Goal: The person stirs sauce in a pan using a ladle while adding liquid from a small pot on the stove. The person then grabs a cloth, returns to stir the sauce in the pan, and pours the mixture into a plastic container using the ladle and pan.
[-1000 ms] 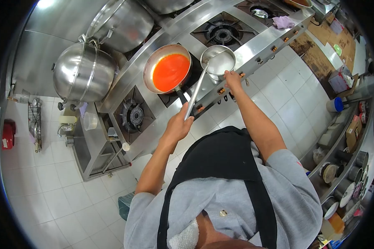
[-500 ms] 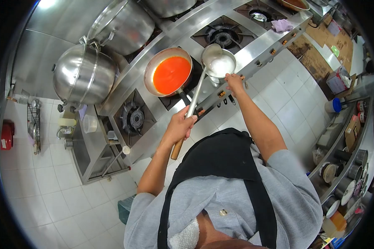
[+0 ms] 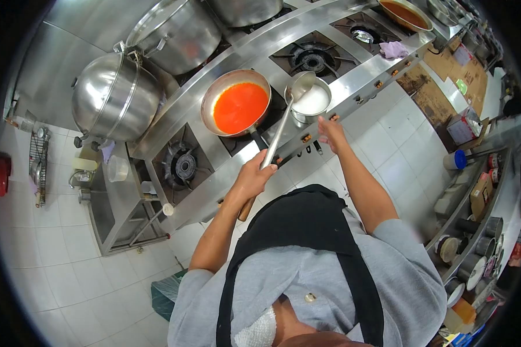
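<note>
My left hand (image 3: pixel 253 178) is closed around the long handle of a ladle (image 3: pixel 280 130), whose wooden end sticks out below the fist. The ladle's bowl hangs at the left rim of a small metal pot (image 3: pixel 326 106) with white contents (image 3: pixel 312 100). Just below that pot is my right hand (image 3: pixel 332 135), its fingers apart and nothing in them. Left of the ladle, a frying pan (image 3: pixel 207 105) of bright orange-red liquid (image 3: pixel 239 108) sits on the stove, its dark handle pointing towards my left hand.
Gas burners (image 3: pixel 182 165) line the steel stove (image 3: pixel 353 72). Large steel pots (image 3: pixel 176 40) and a domed steel vessel (image 3: pixel 113 95) stand behind and left. A pink cloth (image 3: pixel 393 50) lies at the front edge, near a pan of brown liquid (image 3: pixel 405 16). Shelves (image 3: pixel 440 254) hold containers at right.
My right hand has come away from the small pot and its fingers have opened. The ladle's bowl has shifted slightly, still by the pot's rim.
</note>
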A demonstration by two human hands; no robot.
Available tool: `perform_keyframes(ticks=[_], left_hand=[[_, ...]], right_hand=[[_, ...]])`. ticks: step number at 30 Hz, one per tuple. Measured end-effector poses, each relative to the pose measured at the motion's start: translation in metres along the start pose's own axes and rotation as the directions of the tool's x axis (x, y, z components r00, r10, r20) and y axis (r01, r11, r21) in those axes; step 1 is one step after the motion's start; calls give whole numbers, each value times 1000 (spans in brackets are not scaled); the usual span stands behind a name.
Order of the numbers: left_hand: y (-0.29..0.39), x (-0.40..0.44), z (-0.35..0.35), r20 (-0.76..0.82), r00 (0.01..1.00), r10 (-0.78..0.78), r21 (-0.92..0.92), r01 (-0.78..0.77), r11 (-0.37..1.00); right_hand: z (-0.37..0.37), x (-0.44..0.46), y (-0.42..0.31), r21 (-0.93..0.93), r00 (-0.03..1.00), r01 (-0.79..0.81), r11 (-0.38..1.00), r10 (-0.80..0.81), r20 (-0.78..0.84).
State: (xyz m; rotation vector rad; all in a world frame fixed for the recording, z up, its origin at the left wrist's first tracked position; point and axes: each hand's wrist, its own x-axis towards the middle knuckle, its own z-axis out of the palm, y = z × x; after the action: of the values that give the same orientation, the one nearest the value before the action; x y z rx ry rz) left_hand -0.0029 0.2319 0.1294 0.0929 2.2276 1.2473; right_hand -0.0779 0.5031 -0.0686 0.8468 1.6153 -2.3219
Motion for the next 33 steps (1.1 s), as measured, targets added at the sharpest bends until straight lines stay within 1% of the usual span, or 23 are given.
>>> perform_keyframes(ticks=[2,3,4,6,8,11,13,14,17,19,20,21,24,28,30,31,33], left_hand=[[-1,2,1,30,1000,9,-29,-8,1000],[-1,4,1,45,999,13,-44,-11,999],[-2,5,1,61,998,-4,-105,10,994],[-2,7,0,99,995,-32,-224,54,973],[1,6,0,125,991,-47,-389,92,917],[-1,8,-5,189,980,-57,-569,156,808],[1,5,-8,208,976,-64,-648,186,738],[0,5,-9,226,973,-51,-683,195,704],[-2,5,-11,281,960,-6,-772,230,592],[-2,4,-14,318,948,25,-817,261,514],[-3,4,-14,326,945,33,-821,265,506],[-4,4,-14,334,942,42,-825,270,496],[-7,5,-13,355,933,60,-839,290,460],[-12,7,-13,394,914,101,-864,330,381],[-13,7,-15,403,908,116,-876,346,336],[-13,7,-16,405,906,124,-883,352,311],[-18,9,-20,437,876,203,-894,400,200]], right_hand=[[-19,-18,19,7,994,-67,998,67,90],[-31,-26,31,-22,990,-94,995,95,103],[-43,-33,45,-50,985,-120,991,125,116],[-68,-47,74,-21,972,-228,974,228,46],[-103,-55,110,116,943,-332,936,333,12],[-160,-68,161,280,897,-410,868,440,-49],[-186,-85,187,244,858,-434,867,480,-181],[-196,-95,196,229,834,-445,866,493,-246],[-213,-128,213,108,766,-520,847,518,-380],[-217,-142,222,81,743,-543,836,523,-418],[-219,-147,227,67,731,-555,829,524,-437],[-218,-152,229,28,758,-542,840,503,-415],[-212,-154,230,-56,781,-542,839,478,-401],[-196,-146,217,-74,809,-530,845,477,-342],[-191,-139,210,-61,804,-537,841,489,-338],[-189,-136,207,-63,810,-535,843,490,-322],[-186,-128,202,-64,816,-527,848,484,-315]])
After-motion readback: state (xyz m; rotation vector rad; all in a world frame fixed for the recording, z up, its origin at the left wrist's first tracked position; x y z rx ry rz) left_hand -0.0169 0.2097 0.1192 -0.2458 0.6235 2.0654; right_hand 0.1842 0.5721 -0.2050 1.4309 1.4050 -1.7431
